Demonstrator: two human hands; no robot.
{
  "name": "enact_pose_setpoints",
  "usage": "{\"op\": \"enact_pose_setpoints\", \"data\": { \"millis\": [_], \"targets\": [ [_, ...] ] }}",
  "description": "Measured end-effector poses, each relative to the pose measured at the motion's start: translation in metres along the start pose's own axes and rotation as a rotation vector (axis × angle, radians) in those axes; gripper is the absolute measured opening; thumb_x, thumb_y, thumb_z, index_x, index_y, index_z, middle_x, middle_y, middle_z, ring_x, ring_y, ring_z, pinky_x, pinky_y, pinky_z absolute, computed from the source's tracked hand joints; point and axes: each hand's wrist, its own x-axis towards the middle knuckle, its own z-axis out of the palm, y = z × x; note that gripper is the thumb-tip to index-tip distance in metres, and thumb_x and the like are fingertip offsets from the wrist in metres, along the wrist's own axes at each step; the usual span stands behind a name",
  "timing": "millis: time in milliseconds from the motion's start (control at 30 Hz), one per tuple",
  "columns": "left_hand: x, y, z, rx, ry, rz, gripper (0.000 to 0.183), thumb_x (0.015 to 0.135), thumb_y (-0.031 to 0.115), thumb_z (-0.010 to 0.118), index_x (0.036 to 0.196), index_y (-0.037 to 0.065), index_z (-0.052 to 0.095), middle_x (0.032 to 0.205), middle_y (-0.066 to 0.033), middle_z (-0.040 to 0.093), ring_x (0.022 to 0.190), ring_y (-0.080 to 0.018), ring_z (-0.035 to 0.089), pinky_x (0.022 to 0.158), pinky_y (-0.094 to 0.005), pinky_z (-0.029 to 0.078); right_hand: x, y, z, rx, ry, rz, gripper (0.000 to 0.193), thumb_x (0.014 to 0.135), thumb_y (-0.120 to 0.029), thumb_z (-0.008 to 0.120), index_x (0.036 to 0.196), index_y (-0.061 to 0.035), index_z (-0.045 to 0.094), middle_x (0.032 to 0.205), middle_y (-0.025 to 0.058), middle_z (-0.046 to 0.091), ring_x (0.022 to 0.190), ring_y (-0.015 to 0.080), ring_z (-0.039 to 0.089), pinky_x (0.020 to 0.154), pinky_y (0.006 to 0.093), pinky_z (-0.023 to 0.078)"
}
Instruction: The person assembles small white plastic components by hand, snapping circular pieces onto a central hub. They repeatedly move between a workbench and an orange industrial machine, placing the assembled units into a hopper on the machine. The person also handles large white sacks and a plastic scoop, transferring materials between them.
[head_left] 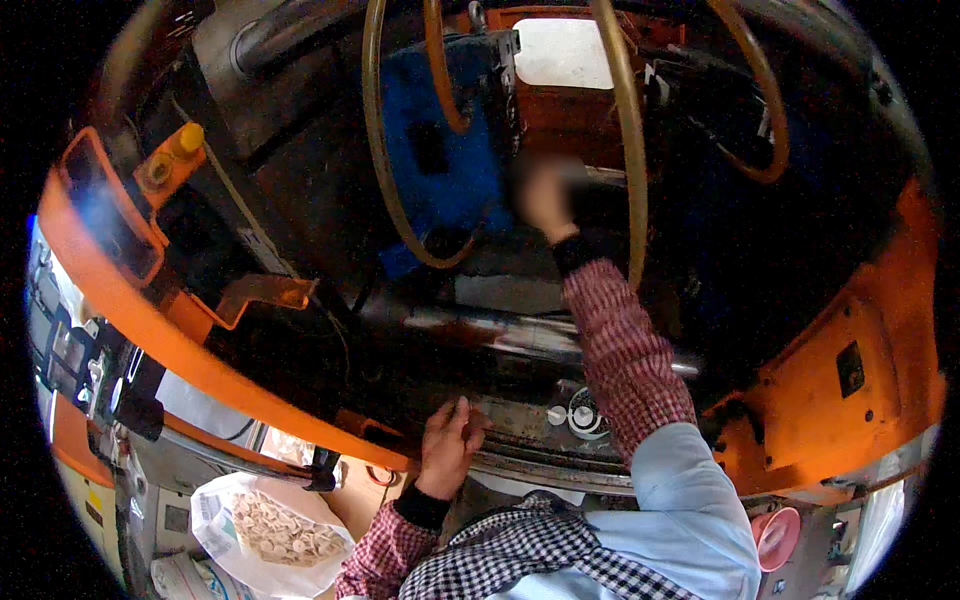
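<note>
My right hand [546, 203] reaches deep into an orange-framed machine, beside a blue metal block [430, 150] and a hanging yellowish hose [627, 130]. That hand is smeared, so its fingers and anything in them cannot be made out. Lower down, my left hand [450, 445] is at the machine's front ledge [520, 425], fingers loosely bent and a little apart, with nothing visible in them. Small pale round pieces [557, 413] and a white ring-shaped part [585, 412] lie on the ledge between the left hand and my right forearm.
Several hoses loop down around the blue block. A shiny metal bar [490, 330] crosses below my right hand. Orange guards [830, 380] flank the opening. At lower left stands a white bag [215, 500] of small beige pieces; a pink bucket [775, 538] is at lower right.
</note>
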Motion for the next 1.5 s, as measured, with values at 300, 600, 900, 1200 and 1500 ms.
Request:
{"op": "enact_pose_setpoints", "data": {
  "millis": [300,600,900,1200,1500],
  "targets": [
    [0.034,0.001,0.014,-0.158,-0.219,0.012,0.029,0.096,0.029,0.044,0.082,0.005,0.053,0.051,-0.0004,0.039,0.044,-0.0091,0.031,0.043,-0.0235,0.022,-0.149,-0.100,-0.191,1.082,-0.547,-0.112,0.019,0.072,-0.016,0.072,0.081,0.0006,0.068,0.075,0.0166,0.064,0.066,0.0303,0.061,0.061,0.0362,0.047],
    [0.027,-0.008,0.005,-0.163,-0.237,0.125,0.021,0.095,0.019,0.047,0.102,0.001,0.056,0.087,-0.0092,0.059,0.068,-0.0114,0.049,0.058,-0.0240,0.039,-0.084,-0.075,-0.115,1.007,0.143,0.290,0.010,0.080,-0.010,0.062,0.083,-0.0022,0.066,0.077,0.0163,0.064,0.069,0.0322,0.061,0.062,0.0397,0.047],
    [-0.014,-0.016,-0.006,0.158,-0.006,0.010,0.022,0.097,0.019,0.041,0.103,0.001,0.053,0.088,-0.0055,0.059,0.064,-0.0095,0.045,0.056,-0.0230,0.037,0.044,-0.010,0.142,0.314,0.143,0.794,0.022,0.085,-0.026,0.056,0.096,-0.0073,0.060,0.074,0.0078,0.058,0.062,0.0242,0.051,0.060,0.0415,0.043],
    [-0.020,-0.001,-0.005,0.054,-0.040,-0.059,0.018,0.098,0.019,0.041,0.103,0.004,0.048,0.085,-0.0055,0.059,0.065,-0.0094,0.048,0.056,-0.0208,0.037,0.070,0.004,0.138,0.262,0.343,0.514,0.034,0.091,-0.022,0.047,0.119,-0.0036,0.048,0.108,0.0127,0.052,0.092,0.0258,0.051,0.079,0.0388,0.042],
    [-0.024,0.000,-0.011,0.118,-0.020,0.002,0.016,0.097,0.017,0.040,0.101,0.003,0.048,0.088,-0.0067,0.059,0.075,-0.0107,0.055,0.057,-0.0210,0.040,0.070,-0.022,0.147,0.603,0.414,0.540,0.038,0.091,-0.023,0.047,0.123,-0.0025,0.045,0.120,0.0148,0.049,0.108,0.0283,0.049,0.089,0.0390,0.040]
  ]
}}
